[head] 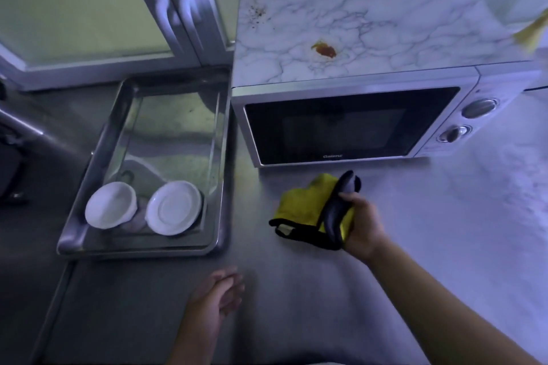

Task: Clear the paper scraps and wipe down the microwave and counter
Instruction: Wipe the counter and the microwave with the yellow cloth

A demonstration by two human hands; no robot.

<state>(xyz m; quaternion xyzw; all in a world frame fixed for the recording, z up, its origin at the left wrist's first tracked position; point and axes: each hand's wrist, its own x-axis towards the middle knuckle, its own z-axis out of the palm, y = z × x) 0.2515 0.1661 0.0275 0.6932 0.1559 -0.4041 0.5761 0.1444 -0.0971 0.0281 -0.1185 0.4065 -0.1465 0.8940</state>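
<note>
Left hand: nearest us, we are finding the left hand (pixel 221 290) over the near edge of the counter (pixel 296 299), fingers loosely curled, holding nothing.
Right hand: we are recording the right hand (pixel 360 222) clamped on the cloth (pixel 299 206), fingers and thumb wrapped round its bunched right part.
Cloth, position: it is hanging over the counter's middle, just in front of the microwave (pixel 326 127); we cannot tell whether it is touching the counter.
Cloth, handling: we are judging it light, soft and limp; it is best held bunched in the palm with a flat pad left free.
Cloth, count: one.
Tray: we are counting one metal tray (pixel 221 157) on the counter's left side, just beside the microwave, with two upturned white bowls (pixel 111 206) at its near end.
Microwave: we are counting one, at the counter's far edge, door closed, carrying two knobs (pixel 480 107); we are judging it heavy and rigid, to be wiped in place.
Soiling: we are noting one orange-brown stain (pixel 324 50) mid-top and a scatter of dark specks (pixel 258 11) at the top's far left corner.
Paper scraps: we are seeing none.
</note>
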